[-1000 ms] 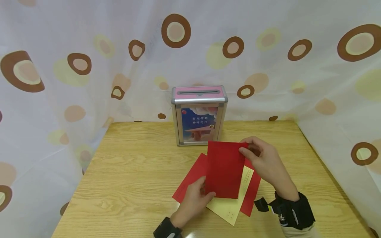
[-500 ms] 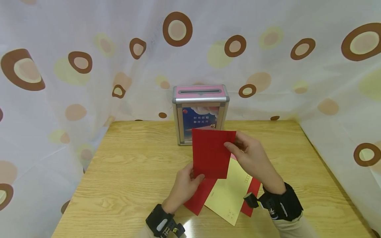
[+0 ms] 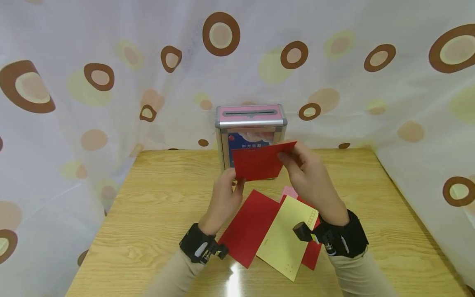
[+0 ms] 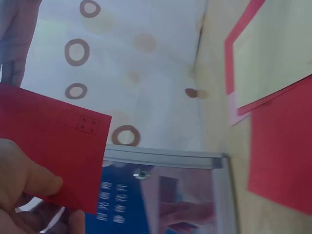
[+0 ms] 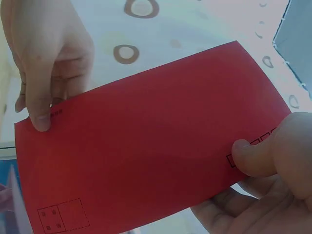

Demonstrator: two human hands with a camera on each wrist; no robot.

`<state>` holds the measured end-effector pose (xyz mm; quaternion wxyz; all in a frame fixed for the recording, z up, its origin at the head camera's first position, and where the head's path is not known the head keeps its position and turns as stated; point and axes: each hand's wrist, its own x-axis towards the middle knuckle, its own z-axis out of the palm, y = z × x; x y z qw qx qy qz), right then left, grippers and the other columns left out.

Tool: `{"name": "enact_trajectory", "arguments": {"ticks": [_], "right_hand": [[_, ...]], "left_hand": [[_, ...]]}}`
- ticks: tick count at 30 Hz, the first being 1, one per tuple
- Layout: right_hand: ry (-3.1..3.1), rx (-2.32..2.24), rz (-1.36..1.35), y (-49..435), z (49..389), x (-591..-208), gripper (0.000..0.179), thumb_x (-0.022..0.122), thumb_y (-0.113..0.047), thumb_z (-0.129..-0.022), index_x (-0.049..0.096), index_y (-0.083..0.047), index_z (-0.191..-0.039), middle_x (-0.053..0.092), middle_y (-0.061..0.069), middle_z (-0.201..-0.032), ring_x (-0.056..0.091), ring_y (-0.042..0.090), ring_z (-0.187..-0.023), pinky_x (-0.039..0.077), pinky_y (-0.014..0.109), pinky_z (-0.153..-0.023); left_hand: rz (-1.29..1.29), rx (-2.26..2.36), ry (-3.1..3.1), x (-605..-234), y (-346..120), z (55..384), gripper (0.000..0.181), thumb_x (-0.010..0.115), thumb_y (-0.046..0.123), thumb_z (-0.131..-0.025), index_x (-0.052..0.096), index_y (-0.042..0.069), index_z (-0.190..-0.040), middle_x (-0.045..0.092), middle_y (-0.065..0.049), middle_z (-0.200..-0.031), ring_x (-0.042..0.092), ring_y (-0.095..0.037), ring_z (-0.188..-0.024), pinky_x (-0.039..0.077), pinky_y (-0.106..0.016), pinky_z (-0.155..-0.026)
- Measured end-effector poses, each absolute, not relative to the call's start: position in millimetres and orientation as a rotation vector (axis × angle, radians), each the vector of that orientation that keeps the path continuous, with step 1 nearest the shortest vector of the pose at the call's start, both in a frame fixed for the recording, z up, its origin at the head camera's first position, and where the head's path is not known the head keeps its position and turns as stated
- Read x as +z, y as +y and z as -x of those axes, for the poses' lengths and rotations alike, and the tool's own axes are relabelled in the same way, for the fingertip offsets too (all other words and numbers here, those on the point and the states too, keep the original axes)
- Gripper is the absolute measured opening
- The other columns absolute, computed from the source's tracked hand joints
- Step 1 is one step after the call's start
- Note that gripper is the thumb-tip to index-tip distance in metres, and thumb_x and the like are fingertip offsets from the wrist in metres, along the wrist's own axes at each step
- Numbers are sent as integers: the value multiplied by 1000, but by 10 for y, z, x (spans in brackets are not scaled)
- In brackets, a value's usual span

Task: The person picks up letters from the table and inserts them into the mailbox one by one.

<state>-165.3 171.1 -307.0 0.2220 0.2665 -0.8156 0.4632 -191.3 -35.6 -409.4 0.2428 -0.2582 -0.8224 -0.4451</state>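
A red envelope [image 3: 257, 163] is held up in front of the box, tilted so that it looks foreshortened in the head view. My left hand [image 3: 225, 198] pinches its lower left corner, thumb on the near face. At the upper right, my right hand [image 3: 311, 181] grips the other end between thumb and fingers. Printed postcode squares and a dashed stamp frame show on the envelope [image 5: 151, 141] in the right wrist view. Behind it stands a pink-topped metal letter box [image 3: 251, 117] with a slot in its top; the envelope covers part of its front picture.
On the wooden table [image 3: 167, 198] below my hands lie a red envelope [image 3: 250, 227], a yellow envelope [image 3: 287, 239] and another red one [image 3: 312, 253] partly under it. A pink corner [image 3: 289, 192] peeks out behind. A patterned curtain [image 3: 148, 49] encloses the back and sides.
Both hands have lifted the red envelope up and leftward from over the pile towards the letter box. Its top has tipped away, and more of the envelopes beneath now shows.
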Motion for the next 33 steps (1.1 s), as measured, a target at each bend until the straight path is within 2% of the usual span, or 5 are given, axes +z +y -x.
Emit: {"name": "enact_trajectory", "arguments": {"ticks": [7,15,18,24,33], "right_hand": [[-2112,1283,-750,1719,1732,-2844,30,56,7,-94,59,0,-123,66,12,-115,64,20,-99,51,17,-89],[-2056,1243,-702,1733,1779,-2589,21,55,2,-95,61,3,-115,68,12,-107,65,19,-89,51,16,-76],[-2033,1229,-709,1721,1808,-2498,22,56,2,-95,61,3,-117,69,12,-108,66,19,-90,52,17,-78],[-2000,1217,-732,1688,1837,-2347,26,55,3,-95,61,2,-120,68,12,-111,65,21,-89,50,17,-74],[-1913,1167,-851,1712,1990,-2225,24,54,3,-95,62,4,-117,69,12,-109,66,18,-92,56,23,-78]], "left_hand": [[748,-1140,-2177,-3661,-266,2054,25,54,-9,-93,61,3,-114,68,-12,-102,62,-18,-88,58,-36,-75],[814,-1103,-2094,-3265,-265,2152,27,51,-8,-94,60,2,-117,68,-13,-109,62,-17,-97,57,-34,-79],[828,-1085,-2048,-3143,-260,2204,27,49,-9,-95,61,2,-116,69,-12,-110,62,-17,-104,57,-33,-84],[844,-1073,-1948,-2931,-250,2281,19,51,-4,-97,63,1,-111,71,-14,-107,65,-20,-103,59,-36,-81],[855,-1038,-1943,-2725,-251,2415,21,50,1,-99,61,0,-118,69,-17,-114,62,-22,-110,58,-42,-84]]}}
